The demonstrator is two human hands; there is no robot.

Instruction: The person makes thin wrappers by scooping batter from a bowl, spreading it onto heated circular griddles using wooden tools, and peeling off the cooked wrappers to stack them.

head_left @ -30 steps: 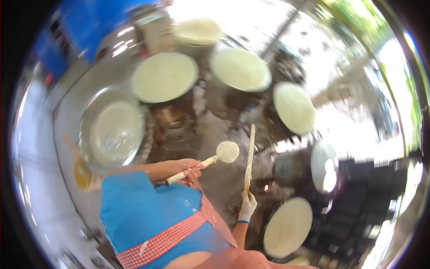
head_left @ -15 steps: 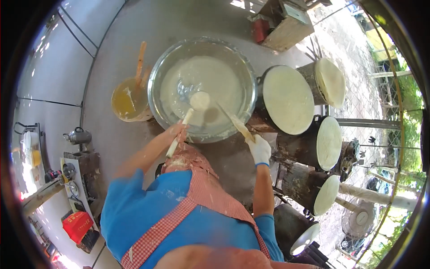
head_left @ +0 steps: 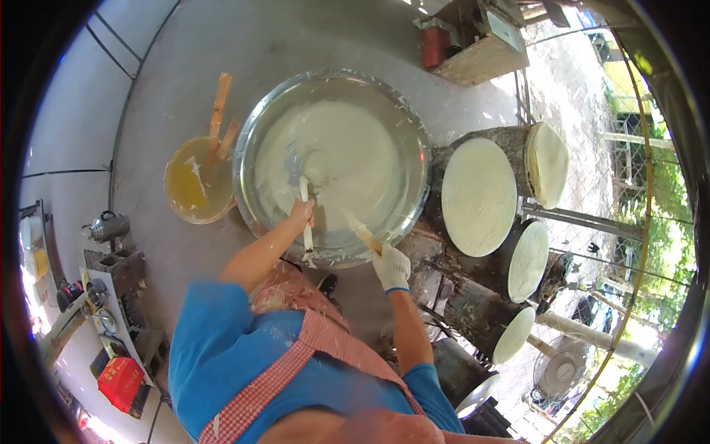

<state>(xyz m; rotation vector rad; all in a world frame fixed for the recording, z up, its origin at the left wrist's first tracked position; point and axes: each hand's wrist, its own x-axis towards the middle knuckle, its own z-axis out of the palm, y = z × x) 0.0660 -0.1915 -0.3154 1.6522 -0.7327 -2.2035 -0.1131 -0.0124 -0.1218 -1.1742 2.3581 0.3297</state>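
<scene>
A large metal basin (head_left: 246, 140) stands in front of me with pale, creamy batter (head_left: 347, 137) in it. My left hand (head_left: 302, 212) is bare and closed round the whitish handle of a ladle (head_left: 308, 238); the ladle's head is down in the batter and mostly hidden. In a white glove, my right hand (head_left: 390, 267) grips a flat wooden paddle (head_left: 362, 232) at the basin's near right rim. The paddle's far end reaches into the batter.
Left of the basin stands a bucket of yellowish liquid (head_left: 185, 185) with wooden handles (head_left: 220, 107) leaning in it. To the right, several dark drums carry pale round tops (head_left: 479, 197). A wooden box (head_left: 484, 48) is at the far right, a kettle (head_left: 107, 226) at the left.
The ladle's pale round head, visible before, has gone down into the batter as my left hand moved forward over the basin. My right hand still holds the paddle; the view has shifted slightly.
</scene>
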